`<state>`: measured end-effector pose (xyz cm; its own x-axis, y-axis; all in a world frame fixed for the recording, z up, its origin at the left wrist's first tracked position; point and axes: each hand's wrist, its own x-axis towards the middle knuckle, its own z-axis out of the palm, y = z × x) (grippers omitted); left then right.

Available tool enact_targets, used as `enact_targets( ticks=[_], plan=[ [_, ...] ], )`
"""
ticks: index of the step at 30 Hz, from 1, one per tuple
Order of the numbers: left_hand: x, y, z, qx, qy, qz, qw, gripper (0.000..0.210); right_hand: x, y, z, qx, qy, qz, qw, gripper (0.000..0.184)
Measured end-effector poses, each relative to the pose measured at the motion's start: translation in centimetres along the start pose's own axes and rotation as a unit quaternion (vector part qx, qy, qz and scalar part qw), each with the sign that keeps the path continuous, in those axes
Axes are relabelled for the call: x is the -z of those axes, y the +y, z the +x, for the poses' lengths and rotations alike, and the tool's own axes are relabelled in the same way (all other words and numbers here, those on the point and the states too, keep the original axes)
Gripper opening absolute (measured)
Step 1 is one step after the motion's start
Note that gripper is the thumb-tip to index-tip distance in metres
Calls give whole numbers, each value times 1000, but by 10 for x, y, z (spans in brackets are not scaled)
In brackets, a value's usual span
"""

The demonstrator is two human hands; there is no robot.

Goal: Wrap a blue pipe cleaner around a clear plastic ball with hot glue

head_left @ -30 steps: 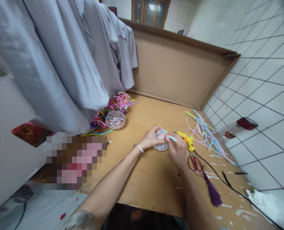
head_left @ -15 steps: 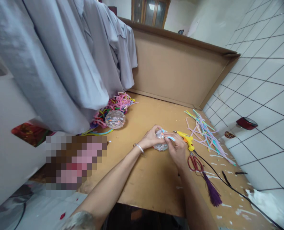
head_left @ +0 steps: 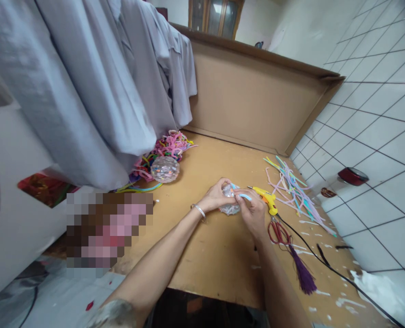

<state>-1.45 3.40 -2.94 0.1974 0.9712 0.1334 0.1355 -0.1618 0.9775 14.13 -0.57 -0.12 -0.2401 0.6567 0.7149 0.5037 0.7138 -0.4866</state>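
On the cardboard table (head_left: 219,255), both hands' fingers (head_left: 245,203) grip a clear ball (head_left: 228,207).

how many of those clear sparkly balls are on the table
2. One clear ball lies at the table's left side beside the pile of coloured pipe cleaners. The other is held between the left hand and right hand. Hanging cloth may hide more.

One head-worn view looks forward and down, close over the cardboard worktop (head_left: 216,255).
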Motion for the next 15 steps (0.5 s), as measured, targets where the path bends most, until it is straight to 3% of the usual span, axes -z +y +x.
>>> enact_targets(
  ticks=[15],
  plan=[
    [2,10,-5,10,-5,17,1000,62,0,7,-1,-34,-15,-31,999,23]
  ],
)
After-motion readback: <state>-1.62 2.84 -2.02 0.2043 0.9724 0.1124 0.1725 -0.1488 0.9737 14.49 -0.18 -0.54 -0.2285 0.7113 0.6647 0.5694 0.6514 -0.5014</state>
